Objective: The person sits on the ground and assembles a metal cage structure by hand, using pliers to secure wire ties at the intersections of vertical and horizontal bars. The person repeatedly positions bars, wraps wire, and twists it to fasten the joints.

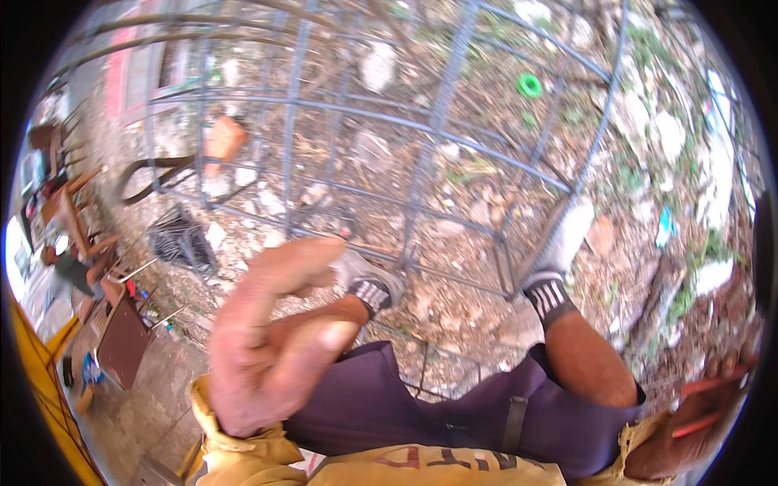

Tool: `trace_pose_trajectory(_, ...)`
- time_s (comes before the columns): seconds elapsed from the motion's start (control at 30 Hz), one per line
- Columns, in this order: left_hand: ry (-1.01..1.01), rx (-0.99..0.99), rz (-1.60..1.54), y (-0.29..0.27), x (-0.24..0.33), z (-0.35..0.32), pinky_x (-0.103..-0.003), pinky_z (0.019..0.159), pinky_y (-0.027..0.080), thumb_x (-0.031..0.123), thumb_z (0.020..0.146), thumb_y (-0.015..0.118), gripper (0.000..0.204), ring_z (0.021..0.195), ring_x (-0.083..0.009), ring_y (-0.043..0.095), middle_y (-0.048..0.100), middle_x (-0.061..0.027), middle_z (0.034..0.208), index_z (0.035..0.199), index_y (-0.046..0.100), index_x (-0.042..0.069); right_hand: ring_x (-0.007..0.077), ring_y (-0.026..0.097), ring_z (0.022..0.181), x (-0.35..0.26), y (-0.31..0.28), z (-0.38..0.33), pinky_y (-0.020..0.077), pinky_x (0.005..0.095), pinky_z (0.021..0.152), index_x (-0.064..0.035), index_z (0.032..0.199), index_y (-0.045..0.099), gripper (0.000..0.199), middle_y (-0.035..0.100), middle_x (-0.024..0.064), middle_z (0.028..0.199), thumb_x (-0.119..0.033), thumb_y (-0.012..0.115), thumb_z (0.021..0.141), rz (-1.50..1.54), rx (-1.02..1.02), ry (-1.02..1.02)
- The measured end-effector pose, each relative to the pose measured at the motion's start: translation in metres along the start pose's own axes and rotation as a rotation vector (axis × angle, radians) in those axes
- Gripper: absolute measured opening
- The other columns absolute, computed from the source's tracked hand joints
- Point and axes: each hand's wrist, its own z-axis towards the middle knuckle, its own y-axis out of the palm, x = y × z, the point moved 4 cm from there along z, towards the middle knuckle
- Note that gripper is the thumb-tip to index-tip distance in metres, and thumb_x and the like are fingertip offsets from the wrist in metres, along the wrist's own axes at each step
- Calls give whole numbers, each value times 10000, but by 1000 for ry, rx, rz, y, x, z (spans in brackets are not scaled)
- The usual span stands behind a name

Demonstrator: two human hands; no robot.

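My left hand (271, 340) is raised at the lower left, index finger and thumb curved apart. I see nothing between them. My right hand (689, 437) is at the lower right edge, partly cut off and blurred. Its fingers are closed round a tool with red-orange handles (698, 426), whose head is not visible. In front of me stands a cage of blue-grey steel bars (356, 107), crossed into open rectangles. Neither hand touches the cage. One grey shoe (559, 235) is beside its lower right corner, and the other shoe (377, 275) is by its lower edge.
Rubble and dry litter (454, 316) cover the ground. A black plastic bag (183, 241), a brick piece (224, 139) and a dark strap loop (158, 174) lie to the left. Farther left, a person (77, 267) is near a brown chair (123, 340). A green ring (529, 85) lies beyond the bars.
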Motion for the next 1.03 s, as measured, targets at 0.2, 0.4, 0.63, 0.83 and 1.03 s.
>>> trace_pose_trajectory(0.2, 458, -451, 409, 29, -3, -54, -407, 936, 497, 227, 922, 649, 331, 1090, -324, 613, 598, -175, 1249, 1171, 604, 13, 161, 572, 966, -13, -19, -18, 469, 300, 833, 36, 1353, 503, 415, 605, 133, 1225, -219, 540, 1028, -33, 79, -118)
trace_pose_trajectory(0.4, 695, -561, 423, 42, -18, -124, -412, 842, 498, 282, 909, 642, 371, 972, -298, 602, 596, -120, 1060, 1161, 573, 19, 156, 565, 965, -21, -24, -28, 452, 289, 822, 36, 1361, 503, 426, 605, 117, 1223, -220, 555, 1024, -51, 129, -271)
trace_pose_trajectory(0.63, 878, -155, 375, 2, -5, -150, -420, 799, 497, 280, 868, 666, 396, 953, -283, 595, 588, -107, 990, 1153, 564, 24, 162, 592, 1003, -35, 37, -41, 469, 325, 869, -50, 1329, 566, 463, 604, 109, 1248, -362, 598, 989, -274, 166, -348)
trace_pose_trajectory(0.83, 873, -175, 271, -35, -15, -165, -441, 893, 499, 279, 883, 644, 430, 1053, -312, 604, 625, -152, 1075, 1212, 574, 10, 157, 574, 891, -29, 63, -36, 455, 313, 817, -60, 1302, 577, 463, 626, 132, 1117, -388, 599, 975, -322, 110, -305)
trace_pose_trajectory(1.03, 512, 526, -436, -189, -108, -113, -367, 976, 495, 362, 956, 656, 474, 1081, -258, 643, 679, -135, 1180, 1295, 617, 33, 152, 557, 855, -13, 61, -13, 451, 304, 747, -64, 1279, 588, 447, 630, 104, 1028, -376, 619, 960, -353, 86, -284)
